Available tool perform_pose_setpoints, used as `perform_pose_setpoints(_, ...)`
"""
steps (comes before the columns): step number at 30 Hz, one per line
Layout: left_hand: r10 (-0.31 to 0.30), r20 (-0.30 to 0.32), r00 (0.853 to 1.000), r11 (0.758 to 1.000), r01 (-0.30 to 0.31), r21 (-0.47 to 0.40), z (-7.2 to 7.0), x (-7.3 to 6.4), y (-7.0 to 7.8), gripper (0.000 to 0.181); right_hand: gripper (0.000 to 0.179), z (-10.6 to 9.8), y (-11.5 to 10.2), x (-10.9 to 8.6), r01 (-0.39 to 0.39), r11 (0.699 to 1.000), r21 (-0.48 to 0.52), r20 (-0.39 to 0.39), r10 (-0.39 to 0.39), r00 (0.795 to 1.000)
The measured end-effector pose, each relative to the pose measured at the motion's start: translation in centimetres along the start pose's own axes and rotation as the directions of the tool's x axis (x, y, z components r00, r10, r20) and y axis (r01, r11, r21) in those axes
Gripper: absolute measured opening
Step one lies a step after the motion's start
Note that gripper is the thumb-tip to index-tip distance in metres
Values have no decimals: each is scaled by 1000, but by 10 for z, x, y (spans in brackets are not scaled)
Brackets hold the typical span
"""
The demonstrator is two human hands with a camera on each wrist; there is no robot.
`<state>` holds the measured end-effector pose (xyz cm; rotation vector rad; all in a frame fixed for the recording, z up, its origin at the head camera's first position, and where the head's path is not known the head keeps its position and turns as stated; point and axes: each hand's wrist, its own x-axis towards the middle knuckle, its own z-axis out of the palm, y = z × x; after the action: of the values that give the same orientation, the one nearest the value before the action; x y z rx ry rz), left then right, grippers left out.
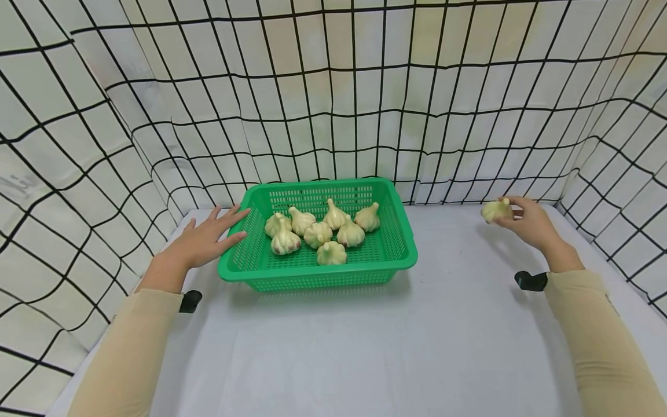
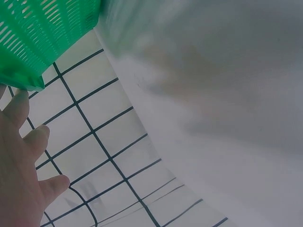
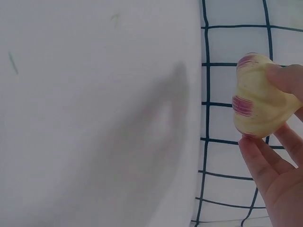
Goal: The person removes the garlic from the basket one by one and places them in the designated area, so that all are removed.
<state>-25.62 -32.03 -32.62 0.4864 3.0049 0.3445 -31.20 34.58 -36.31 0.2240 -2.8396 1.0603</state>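
My right hand (image 1: 528, 223) pinches a garlic bulb (image 1: 496, 212) between thumb and fingertips, over the far right of the table. In the right wrist view the same garlic bulb (image 3: 258, 101) shows purple streaks on its pale skin, its stem end toward the palm. A green plastic basket (image 1: 323, 278) stands left of the middle, holding several garlic bulbs (image 1: 318, 234). Spread and fairly straight, the fingers of my left hand (image 1: 200, 240) rest at the basket's left rim. The left wrist view catches fingertips at the rim of the green basket (image 2: 57, 42).
Black netting (image 1: 354, 110) hangs before white walls at the back and both sides. A white table (image 1: 375, 347) spreads under the basket and both arms. Each wrist carries a small black device, such as the right one (image 1: 530, 281).
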Motion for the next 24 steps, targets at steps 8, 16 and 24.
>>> perform_pose_setpoints(8,0,-3,1000,1000,0,-3,0,0,-1,72,65,2,12,1,-35,999,-23,2,35,999)
perform_pose_setpoints(16,-2,-1,1000,1000,2,-8,0,0,-1,72,69,5,18,2,-57,998,-9,37,57,998)
perform_pose_setpoints(24,-7,-2,1000,1000,7,-8,1,0,-2,73,73,10,24,2,-129,992,8,81,128,989)
